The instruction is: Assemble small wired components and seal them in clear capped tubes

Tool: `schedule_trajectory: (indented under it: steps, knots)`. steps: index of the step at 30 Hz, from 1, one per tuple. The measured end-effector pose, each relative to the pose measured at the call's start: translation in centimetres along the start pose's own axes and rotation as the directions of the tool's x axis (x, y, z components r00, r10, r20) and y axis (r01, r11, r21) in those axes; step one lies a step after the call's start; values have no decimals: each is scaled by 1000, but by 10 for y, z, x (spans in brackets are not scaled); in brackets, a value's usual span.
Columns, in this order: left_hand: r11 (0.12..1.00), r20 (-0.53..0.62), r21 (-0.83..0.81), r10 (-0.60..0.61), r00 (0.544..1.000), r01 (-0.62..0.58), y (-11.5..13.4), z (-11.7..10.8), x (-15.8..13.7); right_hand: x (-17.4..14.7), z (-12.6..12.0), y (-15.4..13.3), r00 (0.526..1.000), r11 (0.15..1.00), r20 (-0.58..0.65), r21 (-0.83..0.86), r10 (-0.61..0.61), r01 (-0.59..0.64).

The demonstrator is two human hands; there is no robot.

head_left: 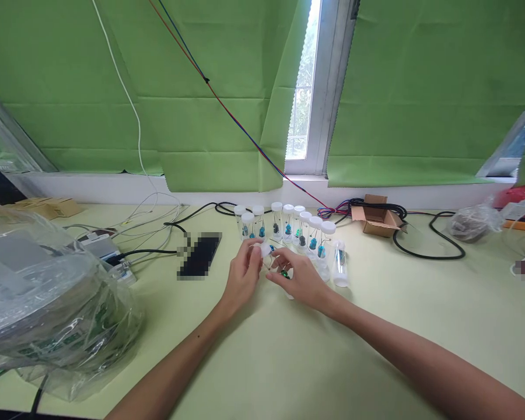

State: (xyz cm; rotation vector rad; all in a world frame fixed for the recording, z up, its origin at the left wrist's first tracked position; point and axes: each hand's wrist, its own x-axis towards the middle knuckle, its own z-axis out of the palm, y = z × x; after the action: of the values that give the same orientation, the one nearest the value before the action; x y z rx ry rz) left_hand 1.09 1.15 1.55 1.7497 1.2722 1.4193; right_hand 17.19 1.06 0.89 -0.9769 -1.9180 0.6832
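Note:
My left hand [244,267] is closed, thumb and fingers pinching a white cap [266,248]. Close beside it, my right hand [301,279] curls its fingers round a small clear tube, mostly hidden by the hand. A shiny green piece [284,273] shows between the right thumb and fingers; whether it sits inside the tube is hard to tell. Just beyond the hands stand several clear capped tubes [277,221] with small blue, green or dark pieces on thin stems inside. To the right of my right hand, another clear tube [340,265] with a dark strip inside lies on the table.
A black phone-like slab [201,255] lies left of the hands, by a white power strip [114,256]. A large plastic-wrapped bundle [61,309] fills the left side. An open cardboard box [378,220] and black cable [437,256] lie at back right on the pale green table [262,361].

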Motion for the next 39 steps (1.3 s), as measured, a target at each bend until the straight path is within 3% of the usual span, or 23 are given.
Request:
schedule_trajectory:
  steps: [4,13,20,25,33,39]
  knots:
    - [998,31,-60,-29,999,31,-4,-1,1,3,-2,1,996,991,-30,105,88,-85]
    - [986,83,160,42,996,-55,-11,2,5,7,-10,-5,988,956,-21,256,153,-142]
    - [989,286,118,54,957,-91,-8,-3,1,10,-16,-9,989,955,-44,272,139,-122]
    - [968,391,210,49,919,-141,-9,1,-4,10,-18,-10,989,967,-86,235,123,-100]
    - [941,371,288,61,927,-177,-14,3,0,8,-16,-16,997,999,-67,25,47,-46]
    - [902,157,425,12,987,-79,-23,-9,13,-1,-10,-12,996,980,8,-179,94,-91]
